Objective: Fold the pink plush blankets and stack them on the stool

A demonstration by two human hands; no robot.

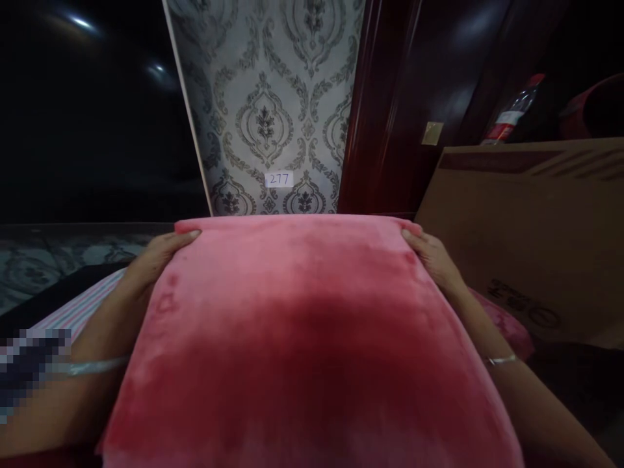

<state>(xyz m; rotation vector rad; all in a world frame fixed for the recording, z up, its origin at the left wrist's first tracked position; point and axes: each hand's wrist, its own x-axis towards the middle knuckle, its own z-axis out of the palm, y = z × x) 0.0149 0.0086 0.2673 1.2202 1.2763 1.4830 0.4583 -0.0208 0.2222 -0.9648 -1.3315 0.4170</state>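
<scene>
So both hands are on the same thing here. The left hand (158, 257) is clamped on the far left corner of a pink fleece blanket (302, 338), fingers curled over the top edge, and the right hand (431, 257) does the same at the far right corner. Both closed on the fabric, arms spread about as wide as the cloth itself.

The blanket sits between the forearms and runs from that far edge back toward the person's body, so it fills most of the view. The held edge lies straight across, left to right, and looks taut and level. Neither hand is nearer than the other, they're pretty much even at the same height. Can't tell whether it's one layer or already folded, the near part is just a dark shadowy blur.

There's a thin bangle (500, 359) on the right wrist and a pale band (90, 367) on the left arm.

Further out: striped bedding (80, 312) under the left arm, patterned wallpaper (266, 104) with a little label (279, 179) reading 277 straight ahead, a cardboard box (531, 240) to the right with a plastic bottle (511, 114) behind it.
</scene>
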